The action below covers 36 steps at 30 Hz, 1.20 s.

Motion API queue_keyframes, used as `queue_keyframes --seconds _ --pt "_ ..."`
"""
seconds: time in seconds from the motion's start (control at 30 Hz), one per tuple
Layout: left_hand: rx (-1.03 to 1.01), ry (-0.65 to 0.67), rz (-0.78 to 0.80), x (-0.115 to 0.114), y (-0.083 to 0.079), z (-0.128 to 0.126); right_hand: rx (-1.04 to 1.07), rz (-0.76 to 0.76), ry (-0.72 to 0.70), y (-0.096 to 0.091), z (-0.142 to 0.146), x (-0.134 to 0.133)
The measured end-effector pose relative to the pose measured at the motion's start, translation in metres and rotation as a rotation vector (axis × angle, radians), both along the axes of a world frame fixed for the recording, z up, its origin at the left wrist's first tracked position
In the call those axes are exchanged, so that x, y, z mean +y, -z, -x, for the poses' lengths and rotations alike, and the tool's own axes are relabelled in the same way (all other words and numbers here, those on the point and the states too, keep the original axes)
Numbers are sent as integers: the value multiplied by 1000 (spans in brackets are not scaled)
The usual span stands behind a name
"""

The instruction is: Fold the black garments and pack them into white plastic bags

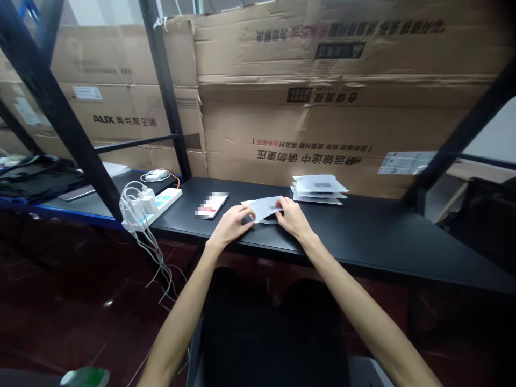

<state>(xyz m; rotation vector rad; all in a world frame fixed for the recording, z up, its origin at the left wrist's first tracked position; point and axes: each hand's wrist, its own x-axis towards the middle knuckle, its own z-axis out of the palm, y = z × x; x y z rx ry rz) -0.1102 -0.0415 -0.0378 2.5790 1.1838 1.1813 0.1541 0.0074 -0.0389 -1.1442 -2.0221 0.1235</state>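
Observation:
Both my hands rest at the black table's front edge (pixel 363 239). My left hand (pixel 231 226) and my right hand (pixel 291 217) grip opposite ends of a folded white sheet (pixel 264 208), possibly paper or film, which arches between them. Something curved and dark lies partly hidden under it; I cannot tell what it is. Behind my right hand lies a stack of similar white sheets (pixel 318 189). A smartphone (pixel 212 205) with a blurred screen lies just beyond my left hand.
A white power strip (pixel 156 208) with plugged-in chargers sits at the table's left end, its white cables hanging toward the dark floor. Flattened cardboard boxes (pixel 322 123) stand behind the table. Black shelf uprights (pixel 60 113) rise at left, beside dark fabric.

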Motion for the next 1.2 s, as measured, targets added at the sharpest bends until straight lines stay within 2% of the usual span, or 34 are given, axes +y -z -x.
queue_keyframes --seconds 0.13,0.33,0.53,0.67,0.9,1.2 --pt "23 -54 -43 -1 -1 -1 2 -14 -33 -2 6 -8" --pt "43 -68 -48 0 0 -1 -73 -17 -176 -1 11 -13" --pt "84 -52 -53 1 0 -1 -186 -58 -88 0 18 -7" --pt "87 -81 -70 1 0 -1 -253 -138 -81 -2 19 -12" --pt "33 -60 -147 0 0 -2 -337 -356 -264 -6 26 -26" --pt "14 -40 -186 0 1 -1 -452 -536 -213 -3 33 -23"
